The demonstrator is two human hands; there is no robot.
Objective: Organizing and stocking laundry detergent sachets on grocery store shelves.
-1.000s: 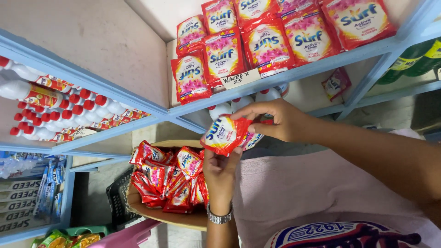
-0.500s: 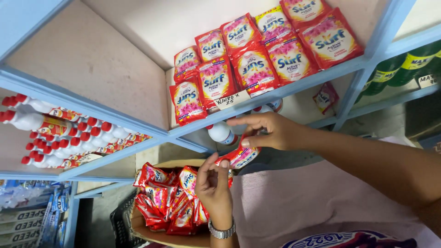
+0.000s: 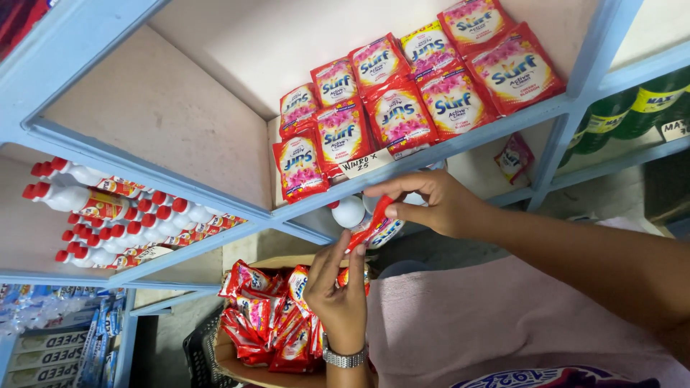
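Even, bright light fills the shelves (image 3: 431, 154); soft shadow pools beneath them. Wide-angle distortion bends the frame edges, and the hands blur slightly.

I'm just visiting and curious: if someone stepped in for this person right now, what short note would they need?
Right hand: pinching one red plastic detergent sachet just below the pale blue shelf edge.
Left hand: open, fingertips touching that sachet from below, wristwatch on.
Done: red sachets already stand in rows on the upper shelf.
Left: many red sachets lie in the brown cardboard box below.
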